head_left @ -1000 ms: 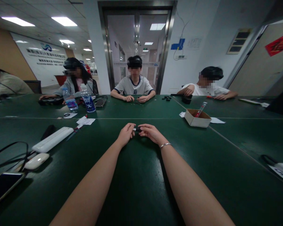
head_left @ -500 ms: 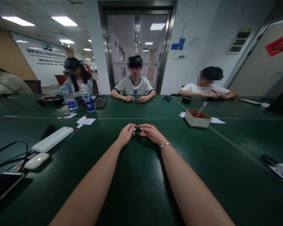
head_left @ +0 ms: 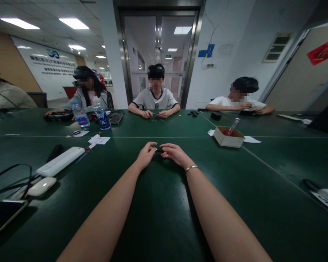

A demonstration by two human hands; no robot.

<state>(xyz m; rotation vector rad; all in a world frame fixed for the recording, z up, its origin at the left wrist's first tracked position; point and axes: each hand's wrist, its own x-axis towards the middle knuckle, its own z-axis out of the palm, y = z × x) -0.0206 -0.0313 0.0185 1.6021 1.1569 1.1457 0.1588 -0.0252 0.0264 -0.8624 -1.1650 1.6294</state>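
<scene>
Both my arms reach forward over the dark green table (head_left: 158,218). My left hand (head_left: 146,155) and my right hand (head_left: 176,154) meet at the middle, fingers pinched on a small black object (head_left: 160,149) held between them just above the tabletop. A thin bracelet (head_left: 191,167) circles my right wrist. Most of the object is hidden by my fingertips.
A cardboard box (head_left: 229,137) with a red-tipped tube stands to the right. At the left lie a white case (head_left: 60,161), a white mouse (head_left: 42,186), cables and a phone (head_left: 2,214). Two water bottles (head_left: 101,115) stand farther back. Several people sit at the far side.
My hands have stayed together on the small black object, with only slight finger shifts. The person at the far right has moved their hands.
</scene>
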